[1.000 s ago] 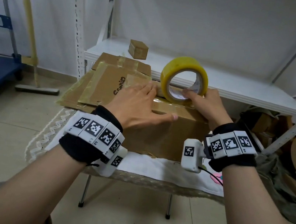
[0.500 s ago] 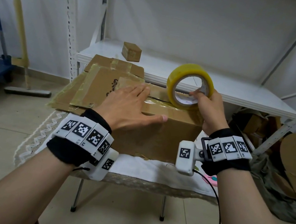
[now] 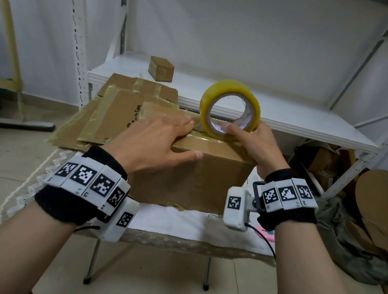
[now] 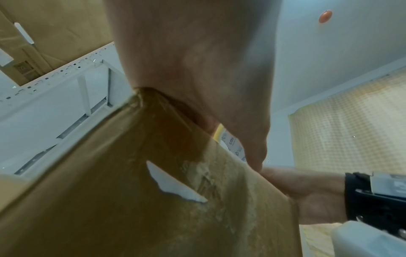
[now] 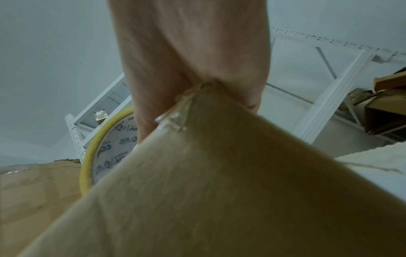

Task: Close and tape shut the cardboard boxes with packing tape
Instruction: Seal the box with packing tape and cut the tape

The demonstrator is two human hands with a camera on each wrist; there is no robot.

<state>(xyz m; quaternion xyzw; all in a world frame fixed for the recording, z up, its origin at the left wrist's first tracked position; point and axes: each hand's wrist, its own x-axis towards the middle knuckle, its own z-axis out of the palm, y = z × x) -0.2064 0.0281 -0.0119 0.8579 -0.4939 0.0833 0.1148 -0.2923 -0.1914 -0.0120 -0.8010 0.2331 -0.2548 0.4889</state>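
Two hands work on one closed box point(image 3: 191, 172) that sits on a white cloth point(image 3: 175, 222) over a small table point(image 3: 172, 242). The left hand point(image 3: 153, 143) lies flat on the box top, fingers straight and close together, thumb along the near top edge. The right hand point(image 3: 254, 143) grips the yellow tape roll point(image 3: 229, 109), thumb hooked inside the core, the other fingers curled round the outside. The roll stands on edge on the box top, far right; clear tape seems to run from it under the left fingertips. Flattened cardboard point(image 3: 114, 114) lies just behind, and a small box point(image 3: 161, 69) sits on the white shelf point(image 3: 294, 117)
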